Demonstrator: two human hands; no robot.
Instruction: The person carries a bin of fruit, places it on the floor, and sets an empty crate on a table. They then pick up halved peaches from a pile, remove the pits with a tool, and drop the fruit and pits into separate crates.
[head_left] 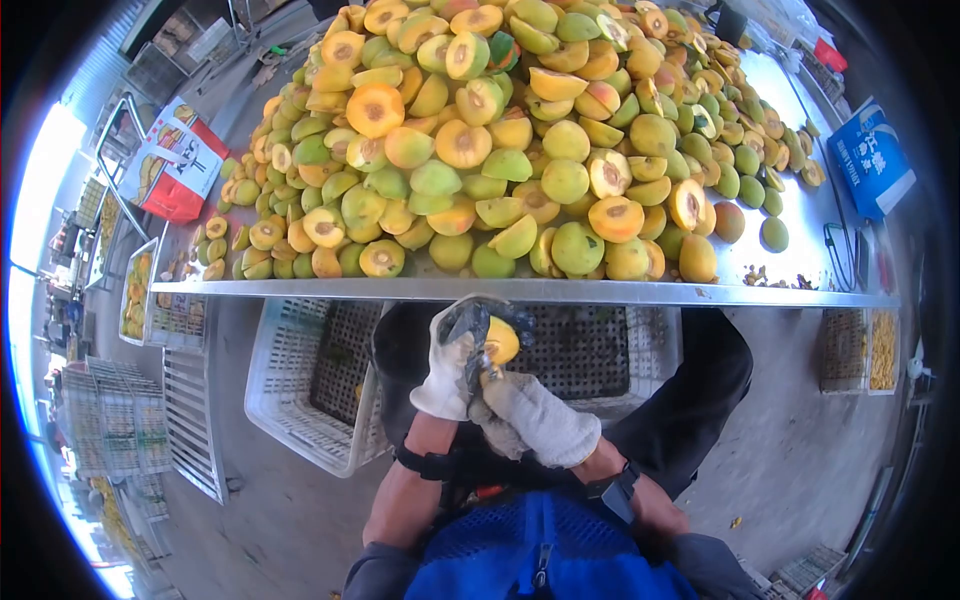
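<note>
Both my hands wear whitish work gloves and meet just below the metal table edge. My left hand (455, 358), with dark, shiny material over its fingers, is closed around a yellow peach half (502, 340). Its cut side shows a brownish centre. Right against the fruit from below, my right hand (542, 415) is closed, its fingertips bunched at the peach's lower edge. Whatever those fingers grip is hidden. Beyond my hands, a large heap of halved yellow-green peaches (465, 145) covers much of the metal table (420, 289).
White plastic crates (345, 455) stand under the table by my knees. A red and white bag (180, 165) hangs at the left, and a blue box (870, 160) sits at the right edge. Stacked crates (115, 415) stand on the left floor; another crate (845, 350) is at right.
</note>
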